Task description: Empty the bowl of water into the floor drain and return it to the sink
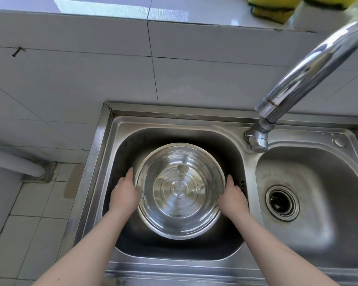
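The yellow sponges (273, 7) at the upper right are cut off by the top edge. The curved chrome tap (310, 73) leaves the frame's right edge, and the round steel bowl (180, 190) hides the left basin's drain.

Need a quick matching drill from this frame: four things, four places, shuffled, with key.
Things:
1. bowl
2. faucet
3. sponges
4. strainer

Places:
A. on the ledge, top right
B. in the left basin, between the left hand and right hand
C. at the bottom of the right basin
D. rising from the divider between the basins

Pairs: 1-B, 2-D, 3-A, 4-C
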Action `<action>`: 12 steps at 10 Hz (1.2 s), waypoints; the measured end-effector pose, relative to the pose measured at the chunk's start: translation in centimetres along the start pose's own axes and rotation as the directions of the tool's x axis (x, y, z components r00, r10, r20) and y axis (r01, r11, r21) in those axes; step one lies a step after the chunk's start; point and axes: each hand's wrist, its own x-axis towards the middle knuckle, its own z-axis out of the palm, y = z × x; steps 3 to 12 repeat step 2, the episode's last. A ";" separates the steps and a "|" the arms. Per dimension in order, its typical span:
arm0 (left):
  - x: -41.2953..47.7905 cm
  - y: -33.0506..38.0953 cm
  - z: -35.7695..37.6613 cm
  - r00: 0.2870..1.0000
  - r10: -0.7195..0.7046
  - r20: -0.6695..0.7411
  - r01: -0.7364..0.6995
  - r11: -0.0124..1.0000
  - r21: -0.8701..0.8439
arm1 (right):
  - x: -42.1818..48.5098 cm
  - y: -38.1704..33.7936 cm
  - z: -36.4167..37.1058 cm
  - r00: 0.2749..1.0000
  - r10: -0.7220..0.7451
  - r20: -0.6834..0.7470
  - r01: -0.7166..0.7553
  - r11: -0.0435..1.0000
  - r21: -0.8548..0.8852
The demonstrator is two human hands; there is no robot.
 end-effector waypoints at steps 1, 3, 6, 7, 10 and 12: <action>-0.6 1.1 -1.3 0.992 0.119 -0.039 -0.116 0.992 0.051 | -1.2 -0.7 -1.3 0.998 -0.048 -0.045 0.048 0.999 -0.008; -0.8 2.4 -3.0 0.981 0.194 -0.025 -0.191 0.977 0.090 | -2.5 -1.5 -2.5 0.990 -0.113 -0.088 0.110 0.993 -0.034; -0.8 2.4 -3.0 0.981 0.194 -0.025 -0.191 0.977 0.090 | -2.5 -1.5 -2.5 0.990 -0.113 -0.088 0.110 0.993 -0.034; -0.8 2.4 -3.0 0.981 0.194 -0.025 -0.191 0.977 0.090 | -2.5 -1.5 -2.5 0.990 -0.113 -0.088 0.110 0.993 -0.034; -0.8 2.4 -3.0 0.981 0.194 -0.025 -0.191 0.977 0.090 | -2.5 -1.5 -2.5 0.990 -0.113 -0.088 0.110 0.993 -0.034; -0.8 2.4 -3.0 0.981 0.194 -0.025 -0.191 0.977 0.090 | -2.5 -1.5 -2.5 0.990 -0.113 -0.088 0.110 0.993 -0.034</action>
